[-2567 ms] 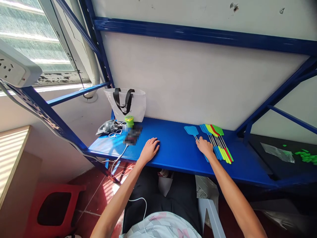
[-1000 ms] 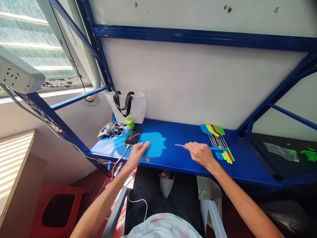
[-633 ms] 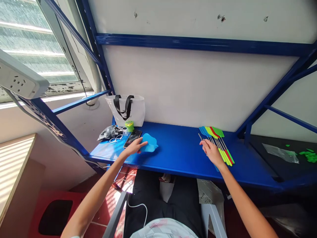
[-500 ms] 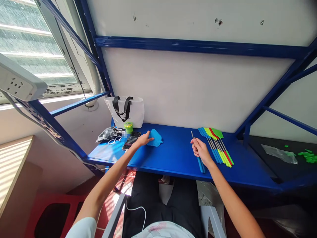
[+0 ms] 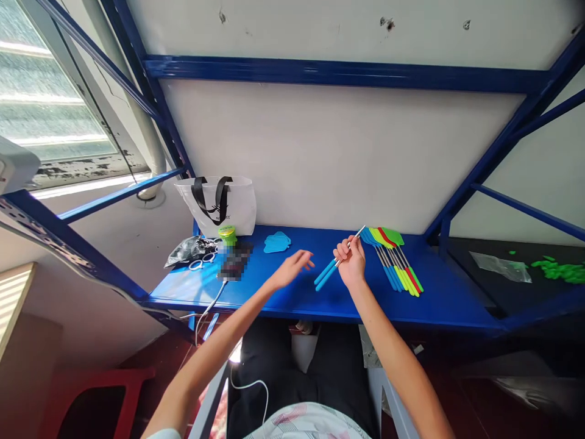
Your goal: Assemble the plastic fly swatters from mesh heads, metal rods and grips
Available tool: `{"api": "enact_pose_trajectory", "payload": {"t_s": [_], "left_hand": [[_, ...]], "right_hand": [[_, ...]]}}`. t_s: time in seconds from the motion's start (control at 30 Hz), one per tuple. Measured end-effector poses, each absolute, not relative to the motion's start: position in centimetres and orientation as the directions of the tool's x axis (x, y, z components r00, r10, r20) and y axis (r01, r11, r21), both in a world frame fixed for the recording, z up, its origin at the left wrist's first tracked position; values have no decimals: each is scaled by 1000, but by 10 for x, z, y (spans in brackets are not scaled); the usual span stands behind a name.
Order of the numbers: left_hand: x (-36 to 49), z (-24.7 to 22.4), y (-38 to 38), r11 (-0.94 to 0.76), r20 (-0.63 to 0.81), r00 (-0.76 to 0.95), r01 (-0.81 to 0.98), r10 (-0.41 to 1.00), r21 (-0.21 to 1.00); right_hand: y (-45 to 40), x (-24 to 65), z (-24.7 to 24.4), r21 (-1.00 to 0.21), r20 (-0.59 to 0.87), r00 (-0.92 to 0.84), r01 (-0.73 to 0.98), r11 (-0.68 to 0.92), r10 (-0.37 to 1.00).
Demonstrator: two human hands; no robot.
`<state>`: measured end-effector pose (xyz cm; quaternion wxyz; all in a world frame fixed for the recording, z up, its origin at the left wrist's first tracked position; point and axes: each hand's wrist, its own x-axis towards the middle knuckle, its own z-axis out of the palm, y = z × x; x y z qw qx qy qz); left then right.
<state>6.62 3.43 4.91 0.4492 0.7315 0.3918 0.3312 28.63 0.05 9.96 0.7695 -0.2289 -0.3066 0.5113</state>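
My right hand (image 5: 351,259) is closed around metal rods with blue handles (image 5: 325,275), whose handle ends point down to the left. My left hand (image 5: 292,268) hovers over the blue table (image 5: 274,292) with its fingers partly spread and nothing in it. Behind it, near the wall, lie blue swatter heads (image 5: 276,242), touched by neither hand. Right of my right hand, several fly swatters (image 5: 395,262) in blue, yellow, red and green lie side by side, heads toward the wall.
At the table's left stand a white bag (image 5: 233,204) with black handles and a green tub (image 5: 227,235). Scissors (image 5: 196,264), a dark plastic bag and a blurred phone with a cable lie nearby. Green pieces (image 5: 560,270) lie on a dark surface at the far right.
My left hand has left the blue heads and moved right. The blue heads sit nearer the wall. My right hand has turned the rods, their handles now pointing left. The view has shifted slightly.
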Motion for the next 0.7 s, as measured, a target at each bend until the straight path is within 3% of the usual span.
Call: {"api": "enact_pose_trajectory", "payload": {"t_s": [0.07,0.27,0.4,0.47,0.6,0.7], "left_hand": [[94,41,-5,-162,54,606,125,793,979],[119,26,-68,119,-93,565,-9,820,993],[88,9,-91,260,-230,649,52,725,964],[83,3,-90,258,-246,623,74,742,963],[118,14,-40,142,-230,525,202,819,969],[166,30,17,-18,-239,439,506,866,862]], "right_hand": [[2,277,94,-666,209,305,-651,364,929],[24,300,96,-731,72,310,-631,261,948],[47,390,115,-690,74,631,-527,496,772],[51,427,117,-705,103,675,-468,533,730],[46,431,94,-814,118,390,-488,314,913],[47,396,72,-866,63,219,-473,162,974]]}}
